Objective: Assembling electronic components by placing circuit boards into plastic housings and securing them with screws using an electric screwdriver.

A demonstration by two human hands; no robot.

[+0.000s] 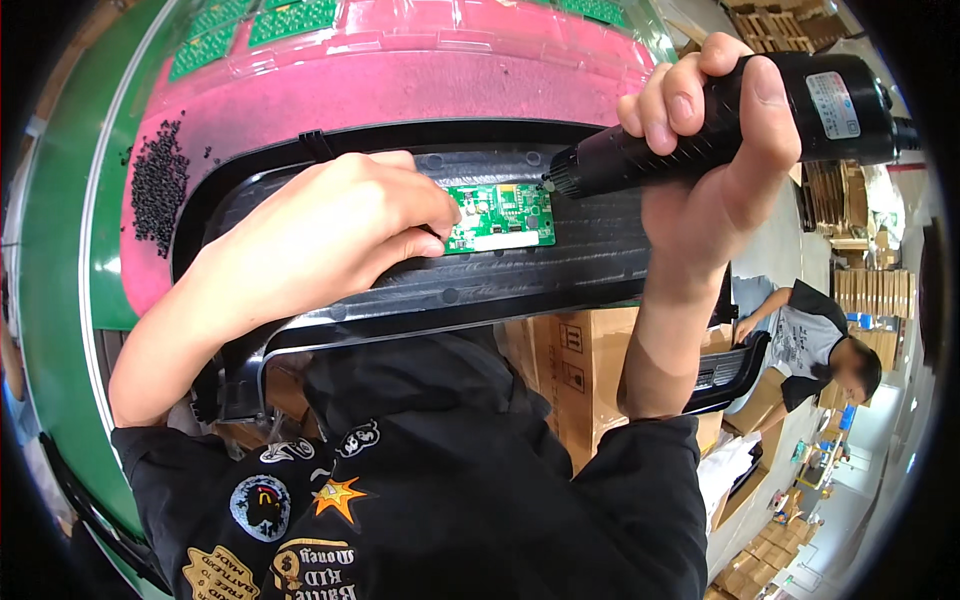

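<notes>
A green circuit board point(515, 212) with a white connector strip lies in a long black plastic housing point(420, 298). My left hand point(350, 215) pinches the board's left end between thumb and fingers. In my right hand point(715, 150) is a black electric screwdriver point(800, 105), gripped round its body and tilted so its nose points left. The screwdriver's tip meets the board's upper right corner; whether a screw sits under it is too small to tell.
A heap of small black screws point(158, 188) rests on the pink mat point(320, 85) at the left. Behind it, a clear plastic tray point(440, 40) bears several green boards point(292, 22). Cardboard boxes point(585, 375) stand below the housing. A co-worker point(815, 345) is at the right.
</notes>
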